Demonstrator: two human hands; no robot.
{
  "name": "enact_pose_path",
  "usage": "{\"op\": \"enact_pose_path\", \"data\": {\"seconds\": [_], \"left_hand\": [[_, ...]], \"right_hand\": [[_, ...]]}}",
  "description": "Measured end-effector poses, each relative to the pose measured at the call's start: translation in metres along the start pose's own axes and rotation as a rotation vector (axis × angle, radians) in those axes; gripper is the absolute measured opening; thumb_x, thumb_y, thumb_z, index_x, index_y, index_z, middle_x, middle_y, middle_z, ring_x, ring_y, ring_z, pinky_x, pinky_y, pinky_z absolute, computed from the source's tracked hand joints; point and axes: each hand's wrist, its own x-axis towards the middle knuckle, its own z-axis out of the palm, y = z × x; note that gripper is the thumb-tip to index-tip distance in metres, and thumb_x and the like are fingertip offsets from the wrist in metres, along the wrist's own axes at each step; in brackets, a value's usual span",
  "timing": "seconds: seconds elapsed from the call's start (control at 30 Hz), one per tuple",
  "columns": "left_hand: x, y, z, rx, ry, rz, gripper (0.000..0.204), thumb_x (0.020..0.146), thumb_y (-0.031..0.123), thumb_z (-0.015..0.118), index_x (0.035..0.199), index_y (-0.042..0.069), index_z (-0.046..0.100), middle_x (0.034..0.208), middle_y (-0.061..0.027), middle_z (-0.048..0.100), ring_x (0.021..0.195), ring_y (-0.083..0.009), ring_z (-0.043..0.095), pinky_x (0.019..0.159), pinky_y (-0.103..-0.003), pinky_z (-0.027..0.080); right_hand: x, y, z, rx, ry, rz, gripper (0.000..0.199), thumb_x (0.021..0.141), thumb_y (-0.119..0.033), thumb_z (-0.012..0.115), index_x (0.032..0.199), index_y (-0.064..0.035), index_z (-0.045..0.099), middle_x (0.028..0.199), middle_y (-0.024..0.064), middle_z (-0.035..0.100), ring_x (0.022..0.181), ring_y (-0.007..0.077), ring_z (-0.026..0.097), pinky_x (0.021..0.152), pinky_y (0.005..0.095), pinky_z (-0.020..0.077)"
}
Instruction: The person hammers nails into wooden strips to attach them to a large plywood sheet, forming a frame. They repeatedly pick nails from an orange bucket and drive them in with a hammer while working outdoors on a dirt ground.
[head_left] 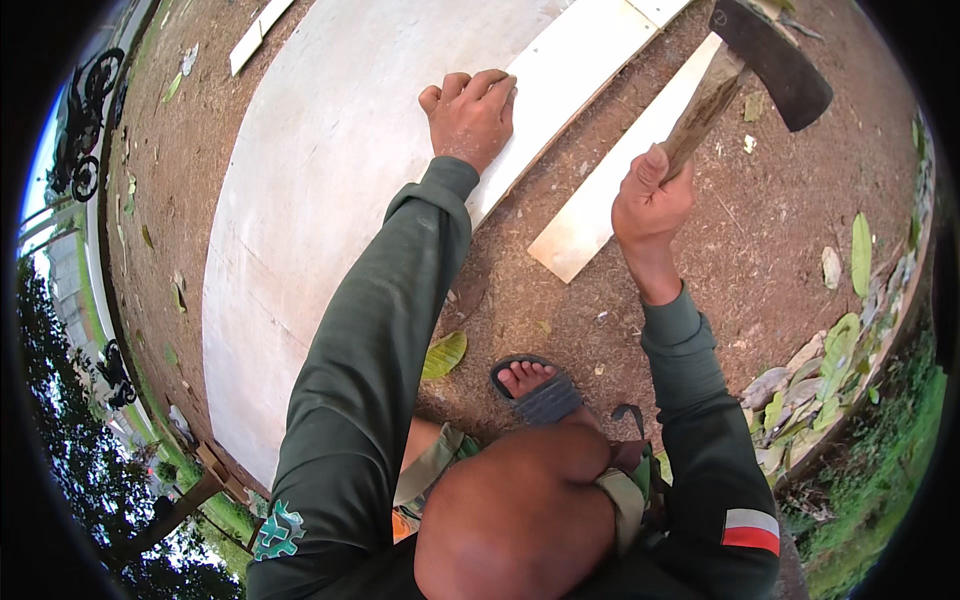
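The right hand, right of centre, was wrapped tight round the wooden handle of a hatchet, whose dark head sat at the top right, its top clipped by the frame edge. The left hand pressed down on a pale plank at upper centre, fingers curled and holding nothing, the plank lying on a big plywood sheet. A second plank lay on the dirt, passing behind the right hand.

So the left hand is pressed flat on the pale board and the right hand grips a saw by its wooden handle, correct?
Not quite. The head view shows the right hand gripping a hatchet with a dark metal head, not a saw, by its wooden handle. The rest stands: the left hand is pressed flat on the pale board.
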Motion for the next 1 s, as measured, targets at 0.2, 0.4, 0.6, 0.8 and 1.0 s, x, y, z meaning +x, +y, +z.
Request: {"op": "enact_pose_path", "data": {"seconds": [0.2,0.4,0.6,0.8,1.0], "left_hand": [[-0.008,-0.006,0.001,0.001,-0.011,-0.033,0.010,0.089,0.026,0.072,0.097,0.025,0.078,0.098,0.0141,0.071,0.090,-0.0123,0.055,0.089,-0.040,0.031],[0.000,0.009,0.007,-0.031,-0.020,-0.007,0.010,0.089,0.027,0.073,0.097,0.028,0.078,0.097,0.0151,0.071,0.089,-0.0120,0.055,0.088,-0.038,0.031],[0.007,0.008,0.002,-0.042,-0.015,-0.015,0.010,0.088,0.026,0.073,0.096,0.027,0.078,0.095,0.0140,0.071,0.088,-0.0121,0.055,0.088,-0.038,0.031],[-0.003,-0.003,-0.010,-0.049,-0.018,-0.035,0.009,0.089,0.025,0.072,0.096,0.025,0.078,0.096,0.0136,0.071,0.088,-0.0128,0.055,0.087,-0.039,0.031],[-0.004,-0.008,-0.048,-0.134,-0.177,-0.048,0.026,0.091,0.026,0.069,0.116,0.022,0.073,0.107,0.0071,0.072,0.102,-0.0197,0.058,0.094,-0.041,0.034]], "right_hand": [[0.017,-0.007,0.001,-0.113,-0.119,0.014,0.046,0.105,-0.043,0.049,0.093,0.0008,0.054,0.061,0.0134,0.062,0.056,0.0308,0.067,0.043,0.0397,0.0455],[0.020,0.043,0.017,-0.307,-0.272,0.128,0.041,0.105,-0.037,0.053,0.099,0.0032,0.057,0.058,0.0147,0.060,0.056,0.0311,0.068,0.045,0.0405,0.0463],[0.017,0.023,0.014,-0.194,-0.243,0.075,0.042,0.105,-0.038,0.052,0.102,0.0038,0.056,0.058,0.0152,0.059,0.054,0.0303,0.066,0.047,0.0421,0.0474],[0.016,-0.006,0.009,-0.136,-0.294,0.077,0.050,0.106,-0.043,0.045,0.101,0.0048,0.058,0.070,0.0255,0.066,0.065,0.0456,0.068,0.054,0.0506,0.0503],[0.003,-0.006,0.018,-0.145,-0.417,0.176,0.052,0.105,-0.043,0.046,0.093,0.0052,0.059,0.076,0.0270,0.066,0.072,0.0460,0.067,0.062,0.0512,0.0497]]}}
